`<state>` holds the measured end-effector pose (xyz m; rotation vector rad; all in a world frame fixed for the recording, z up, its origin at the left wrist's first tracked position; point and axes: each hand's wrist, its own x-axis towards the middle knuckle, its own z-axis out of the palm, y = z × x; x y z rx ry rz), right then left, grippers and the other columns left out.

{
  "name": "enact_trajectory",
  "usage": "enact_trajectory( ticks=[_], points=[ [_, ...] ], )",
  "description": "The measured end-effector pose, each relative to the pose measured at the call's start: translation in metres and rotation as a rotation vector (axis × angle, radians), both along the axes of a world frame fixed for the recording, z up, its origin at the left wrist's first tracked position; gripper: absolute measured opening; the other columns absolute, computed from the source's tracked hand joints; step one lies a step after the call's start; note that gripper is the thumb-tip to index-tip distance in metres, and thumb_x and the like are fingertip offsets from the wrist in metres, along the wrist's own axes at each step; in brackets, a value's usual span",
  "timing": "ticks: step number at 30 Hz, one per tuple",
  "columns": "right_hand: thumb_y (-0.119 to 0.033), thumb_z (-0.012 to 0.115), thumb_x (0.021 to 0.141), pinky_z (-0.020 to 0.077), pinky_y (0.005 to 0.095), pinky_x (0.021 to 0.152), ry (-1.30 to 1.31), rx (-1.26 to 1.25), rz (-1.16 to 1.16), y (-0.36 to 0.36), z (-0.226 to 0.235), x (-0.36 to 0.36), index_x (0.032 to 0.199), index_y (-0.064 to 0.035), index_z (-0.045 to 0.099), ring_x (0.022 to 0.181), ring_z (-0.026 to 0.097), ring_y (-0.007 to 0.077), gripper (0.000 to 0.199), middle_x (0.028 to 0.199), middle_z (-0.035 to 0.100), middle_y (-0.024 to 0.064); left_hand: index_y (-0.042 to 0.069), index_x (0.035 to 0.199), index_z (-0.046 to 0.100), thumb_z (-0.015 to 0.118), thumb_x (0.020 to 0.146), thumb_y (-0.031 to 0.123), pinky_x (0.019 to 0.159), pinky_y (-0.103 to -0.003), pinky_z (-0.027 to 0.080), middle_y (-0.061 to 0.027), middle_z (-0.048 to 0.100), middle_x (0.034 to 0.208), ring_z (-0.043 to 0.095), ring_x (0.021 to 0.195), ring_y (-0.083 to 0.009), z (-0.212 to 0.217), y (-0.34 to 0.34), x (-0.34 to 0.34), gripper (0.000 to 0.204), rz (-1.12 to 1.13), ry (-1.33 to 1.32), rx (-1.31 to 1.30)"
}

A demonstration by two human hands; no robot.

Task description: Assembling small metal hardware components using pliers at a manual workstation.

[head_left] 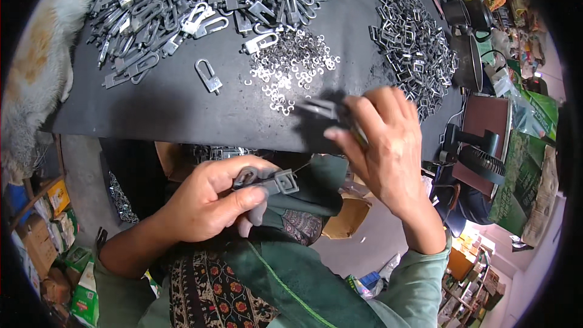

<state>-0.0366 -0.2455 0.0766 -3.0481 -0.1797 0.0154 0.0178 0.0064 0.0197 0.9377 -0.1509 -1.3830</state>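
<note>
My left hand point(209, 200) is closed around a grey metal shackle point(246, 177), held in front of the table's near edge. At the right end of this piece sits a square metal frame point(288, 182). Over the table's front part, my right hand point(388, 140) grips a pliers-like metal tool point(320, 108), smeared by motion. Its tip points left, close to a scattered heap of small C-shaped clips point(297, 64). One loose shackle point(209, 76) lies alone left of the clips.
A large pile of shackles point(182, 9) covers the far left of the dark table point(225, 115). Many square frames point(416, 42) lie heaped at the right. An animal with white and orange fur point(48, 42) rests along the left edge. A small black fan point(480, 161) stands at the right.
</note>
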Motion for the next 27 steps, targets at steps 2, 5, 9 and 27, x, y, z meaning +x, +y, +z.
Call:
enact_trajectory(
  ticks=[2, 5, 9, 27],
  points=[
    [-0.026, 0.076, 0.077, 0.0418, 0.0409, 0.077, -0.029, -0.054, 0.018, -0.002, -0.005, 0.007, 0.095, -0.0084, 0.059, 0.086, 0.053, 0.0288, 0.030, 0.086, 0.051, 0.0093, -0.003, 0.118, 0.059, 0.059, 0.095, 0.006, 0.062, -0.025, 0.048, -0.0025, 0.063, 0.081, 0.059, 0.068, -0.0083, 0.001, -0.002, -0.003, 0.024, 0.041, -0.038, 0.001],
    [-0.025, 0.076, 0.075, 0.0392, 0.0400, 0.081, -0.089, -0.155, 0.056, -0.001, -0.011, 0.015, 0.095, -0.0104, 0.060, 0.090, 0.050, 0.0271, 0.030, 0.089, 0.048, 0.0078, -0.003, 0.117, 0.060, 0.059, 0.094, 0.004, 0.067, -0.024, 0.049, -0.0035, 0.064, 0.082, 0.061, 0.073, -0.0094, 0.001, -0.002, -0.006, 0.024, 0.126, -0.114, 0.011],
    [-0.026, 0.075, 0.076, 0.0383, 0.0423, 0.080, -0.051, -0.196, 0.070, 0.000, -0.010, 0.022, 0.095, -0.0107, 0.059, 0.092, 0.050, 0.0273, 0.029, 0.092, 0.049, 0.0083, -0.003, 0.110, 0.064, 0.064, 0.092, 0.004, 0.073, -0.025, 0.048, -0.0052, 0.066, 0.087, 0.062, 0.081, -0.0108, -0.002, 0.001, -0.002, 0.019, 0.187, -0.557, -0.008],
    [-0.042, 0.071, 0.076, 0.0471, 0.0406, 0.063, 0.040, 0.141, 0.444, 0.000, 0.008, 0.016, 0.091, -0.0040, 0.060, 0.071, 0.058, 0.0292, 0.042, 0.079, 0.054, 0.0089, -0.002, 0.108, 0.068, 0.071, 0.091, 0.012, 0.062, -0.018, 0.041, 0.0030, 0.062, 0.079, 0.053, 0.070, -0.0016, 0.002, 0.005, 0.013, 0.022, 0.122, -0.084, 0.124]
  ],
)
